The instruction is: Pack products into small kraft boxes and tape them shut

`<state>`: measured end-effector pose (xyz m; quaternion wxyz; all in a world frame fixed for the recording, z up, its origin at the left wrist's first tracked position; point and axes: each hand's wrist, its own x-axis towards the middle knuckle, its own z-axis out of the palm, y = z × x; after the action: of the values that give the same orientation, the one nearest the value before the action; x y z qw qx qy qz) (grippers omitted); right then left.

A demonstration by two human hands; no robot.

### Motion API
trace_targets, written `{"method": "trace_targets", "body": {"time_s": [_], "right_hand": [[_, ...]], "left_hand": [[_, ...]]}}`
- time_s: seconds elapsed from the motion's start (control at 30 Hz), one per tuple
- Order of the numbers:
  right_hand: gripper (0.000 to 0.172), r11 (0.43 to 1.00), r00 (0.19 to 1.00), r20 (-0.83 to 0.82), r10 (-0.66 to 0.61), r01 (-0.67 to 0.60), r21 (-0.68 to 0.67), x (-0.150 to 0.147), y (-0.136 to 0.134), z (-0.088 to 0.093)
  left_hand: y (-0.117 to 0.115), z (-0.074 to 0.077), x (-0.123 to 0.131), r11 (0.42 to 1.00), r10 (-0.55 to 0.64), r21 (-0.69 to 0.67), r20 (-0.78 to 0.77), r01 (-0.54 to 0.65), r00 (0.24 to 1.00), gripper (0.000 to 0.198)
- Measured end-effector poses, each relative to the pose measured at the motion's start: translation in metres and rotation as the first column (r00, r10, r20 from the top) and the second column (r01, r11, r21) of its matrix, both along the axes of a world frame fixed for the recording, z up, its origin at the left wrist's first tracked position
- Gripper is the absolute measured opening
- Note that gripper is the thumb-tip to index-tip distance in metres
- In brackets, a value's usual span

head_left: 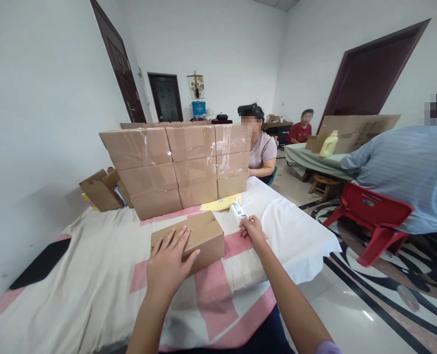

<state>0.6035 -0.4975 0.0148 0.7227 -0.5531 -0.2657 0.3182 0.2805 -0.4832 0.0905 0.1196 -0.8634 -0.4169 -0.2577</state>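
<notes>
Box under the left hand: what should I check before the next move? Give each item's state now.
1. Left hand on the box: ok, spread flat on its top.
2. Box apart from the stack: ok, cloth shows between them.
3. Right hand at the white device: ok, fingers at its near end.
4. Firm grip on the device: cannot tell, the fingers hide the contact.
5. Tape on the box top: cannot tell, the left hand covers part of it.
6. Cloth smooth: not ok, creases show.
</notes>
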Motion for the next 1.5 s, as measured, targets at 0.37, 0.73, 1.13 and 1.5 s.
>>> {"method": "trace_targets", "body": {"time_s": [0.37,0.73,1.13,1.5], "right_hand": [[0.053,1.000,1.000,0.023,0.003,-0.004,0.017,-0.001,-0.001,0.000],[0.047,1.000,1.000,0.018,-0.018,0.018,0.008,-0.001,0.000,-0.001],[0.046,0.992,0.996,0.048,0.070,-0.075,0.100,-0.029,-0.025,0.045],[0.029,0.813,0.760,0.288,0.582,-0.555,-0.177,-0.080,-0.013,0.157]], "left_hand": [[-0.003,0.004,0.001,0.998,0.014,-0.059,0.009,-0.013,1.000,0.054],[-0.005,0.005,0.001,0.998,0.022,-0.060,0.008,-0.022,1.000,0.053],[-0.014,0.008,0.015,0.995,0.057,-0.078,0.015,-0.055,0.998,0.051],[-0.043,0.016,0.042,0.973,0.177,-0.165,0.087,-0.161,0.980,0.054]]}}
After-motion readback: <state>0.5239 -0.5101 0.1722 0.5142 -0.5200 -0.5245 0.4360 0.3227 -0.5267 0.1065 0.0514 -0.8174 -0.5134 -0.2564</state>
